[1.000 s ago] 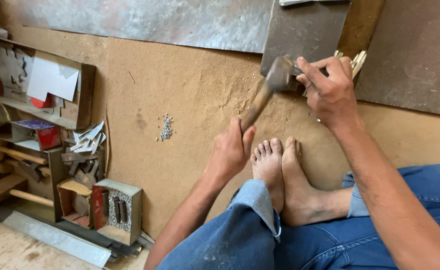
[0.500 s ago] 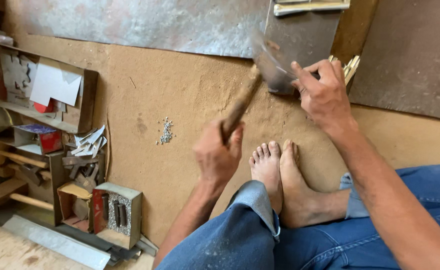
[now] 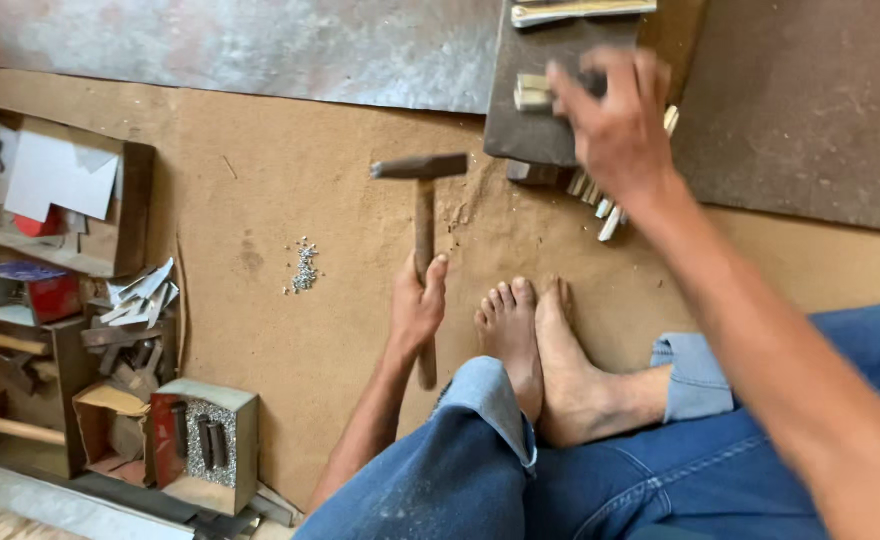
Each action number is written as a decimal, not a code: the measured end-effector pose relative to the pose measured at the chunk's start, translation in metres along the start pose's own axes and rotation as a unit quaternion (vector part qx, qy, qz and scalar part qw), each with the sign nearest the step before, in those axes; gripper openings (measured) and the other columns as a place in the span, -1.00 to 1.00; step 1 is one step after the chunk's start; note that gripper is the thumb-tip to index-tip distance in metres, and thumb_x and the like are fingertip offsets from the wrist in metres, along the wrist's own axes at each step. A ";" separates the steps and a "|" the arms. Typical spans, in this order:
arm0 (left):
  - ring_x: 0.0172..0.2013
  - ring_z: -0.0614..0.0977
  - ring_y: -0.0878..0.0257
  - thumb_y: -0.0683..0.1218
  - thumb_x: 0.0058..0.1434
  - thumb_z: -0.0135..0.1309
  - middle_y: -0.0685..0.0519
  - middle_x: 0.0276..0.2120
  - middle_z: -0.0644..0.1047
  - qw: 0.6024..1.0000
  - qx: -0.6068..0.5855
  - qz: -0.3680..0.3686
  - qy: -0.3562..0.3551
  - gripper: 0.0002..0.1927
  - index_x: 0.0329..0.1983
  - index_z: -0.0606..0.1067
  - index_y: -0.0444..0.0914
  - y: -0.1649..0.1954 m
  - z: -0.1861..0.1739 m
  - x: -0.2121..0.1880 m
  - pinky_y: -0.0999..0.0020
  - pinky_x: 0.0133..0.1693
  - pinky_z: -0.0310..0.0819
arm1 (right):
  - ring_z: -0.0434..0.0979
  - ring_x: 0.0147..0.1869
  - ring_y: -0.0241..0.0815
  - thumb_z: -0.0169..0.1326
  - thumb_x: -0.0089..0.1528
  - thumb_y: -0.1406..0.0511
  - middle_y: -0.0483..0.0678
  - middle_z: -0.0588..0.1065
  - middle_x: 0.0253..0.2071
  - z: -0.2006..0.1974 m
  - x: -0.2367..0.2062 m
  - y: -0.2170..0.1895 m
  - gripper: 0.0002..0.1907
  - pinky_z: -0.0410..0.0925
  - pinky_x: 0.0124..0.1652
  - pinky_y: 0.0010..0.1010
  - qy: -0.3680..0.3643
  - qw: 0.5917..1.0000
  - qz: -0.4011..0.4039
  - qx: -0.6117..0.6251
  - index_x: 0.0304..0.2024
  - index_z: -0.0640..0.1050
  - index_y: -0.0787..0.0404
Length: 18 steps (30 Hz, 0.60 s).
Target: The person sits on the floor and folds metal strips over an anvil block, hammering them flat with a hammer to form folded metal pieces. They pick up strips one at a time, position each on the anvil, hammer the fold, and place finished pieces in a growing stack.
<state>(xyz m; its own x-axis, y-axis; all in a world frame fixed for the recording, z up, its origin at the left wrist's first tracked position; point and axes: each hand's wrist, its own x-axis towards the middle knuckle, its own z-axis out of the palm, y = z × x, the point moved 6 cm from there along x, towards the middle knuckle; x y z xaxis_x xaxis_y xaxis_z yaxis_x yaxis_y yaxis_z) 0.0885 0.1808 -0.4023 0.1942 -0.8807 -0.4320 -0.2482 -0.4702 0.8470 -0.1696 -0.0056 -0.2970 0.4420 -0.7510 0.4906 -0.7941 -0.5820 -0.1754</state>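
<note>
Left hand [image 3: 415, 310] grip clasps upright hammer [image 3: 423, 215]; right hand [image 3: 615, 125] blurred, grip unclear

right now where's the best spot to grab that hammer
Grip the wooden handle low, where the left hand already wraps it. The hammer stands with its metal head up and away from the body, so coming from the near side probably gives most swing and control.

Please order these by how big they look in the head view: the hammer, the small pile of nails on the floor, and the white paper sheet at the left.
1. Hammer, held in the left hand.
2. White paper sheet; shorter than the hammer but broader, so the top two places are unsure.
3. Pile of nails, clearly the smallest.
</note>
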 end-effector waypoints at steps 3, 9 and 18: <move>-0.53 0.61 0.03 0.07 0.42 0.11 -0.16 -0.59 0.50 0.959 0.252 -0.120 -0.045 -0.66 -0.23 0.54 -0.33 -0.050 -0.016 -0.017 0.12 -0.45 0.40 | 0.38 0.24 0.06 0.25 0.29 0.37 0.07 0.47 0.04 0.006 0.023 0.026 -0.65 0.28 0.12 -0.05 0.037 0.995 -0.018 -0.088 0.11 0.64 -0.04; -0.27 0.67 0.15 -0.26 0.29 -0.02 -0.11 -0.21 0.57 0.991 0.095 0.050 0.075 -0.79 -0.06 0.53 -0.43 -0.051 -0.054 -0.024 0.25 -0.23 0.61 | 0.46 0.14 0.04 0.25 0.32 0.45 0.01 0.49 0.01 -0.016 -0.035 0.049 -0.67 0.30 0.11 -0.09 0.122 0.989 0.080 0.019 0.14 0.66 0.17; -0.37 0.65 0.29 -0.21 0.30 0.19 -0.03 -0.36 0.60 0.974 -0.211 -0.055 -0.057 -0.86 -0.16 0.55 -0.41 0.007 0.009 0.005 0.35 -0.28 0.67 | 0.34 0.21 0.12 0.28 0.19 0.25 0.15 0.50 0.14 0.057 -0.128 0.042 -0.80 0.23 0.14 -0.06 -0.155 0.983 0.100 0.004 -0.19 0.66 0.22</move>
<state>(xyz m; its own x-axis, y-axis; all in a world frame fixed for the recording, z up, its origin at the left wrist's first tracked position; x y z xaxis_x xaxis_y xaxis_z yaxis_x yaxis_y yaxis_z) 0.0786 0.1727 -0.4008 0.0848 -0.8379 -0.5393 0.1854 -0.5185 0.8347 -0.2356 0.0488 -0.4159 0.3844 -0.9089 0.1616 -0.8755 -0.4145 -0.2485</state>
